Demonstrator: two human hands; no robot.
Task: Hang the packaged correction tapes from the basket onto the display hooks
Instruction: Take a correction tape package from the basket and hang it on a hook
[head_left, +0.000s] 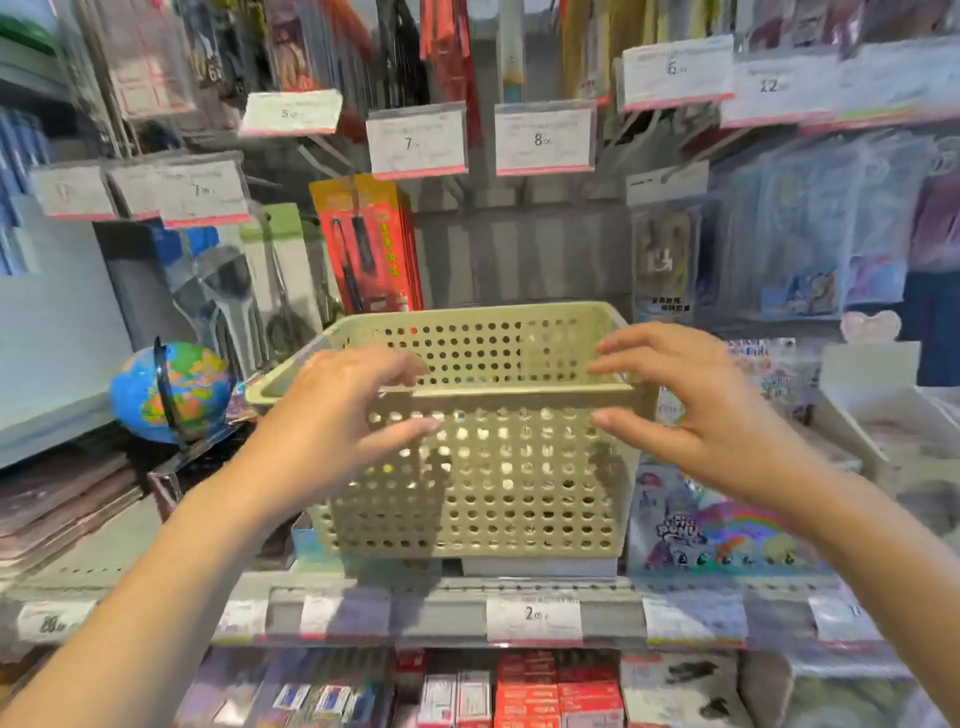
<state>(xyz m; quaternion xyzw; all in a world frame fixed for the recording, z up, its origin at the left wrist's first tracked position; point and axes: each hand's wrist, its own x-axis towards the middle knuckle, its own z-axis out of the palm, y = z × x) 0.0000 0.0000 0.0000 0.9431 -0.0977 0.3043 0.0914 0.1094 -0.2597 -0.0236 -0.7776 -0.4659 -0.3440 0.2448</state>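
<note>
A beige perforated plastic basket (498, 499) stands on the shop shelf straight ahead, resting on flat packs. Its inside is hidden from this angle, so no correction tapes show. My left hand (337, 415) hovers at the basket's near left rim, fingers spread, thumb below the rim. My right hand (696, 405) hovers at the near right rim in the same spread pose. Neither hand holds anything; whether fingertips touch the rim is unclear. Display hooks with price tags (415, 143) hang above the basket, and the two in the centre (543, 137) seem to have bare room beneath them.
A small globe (171, 389) stands left of the basket. Red packaged pens (369, 244) and scissors hang behind it. Colourful toy packs (717, 525) lie to the right. The shelf edge (532, 618) carries price labels, with boxed goods on the shelf below.
</note>
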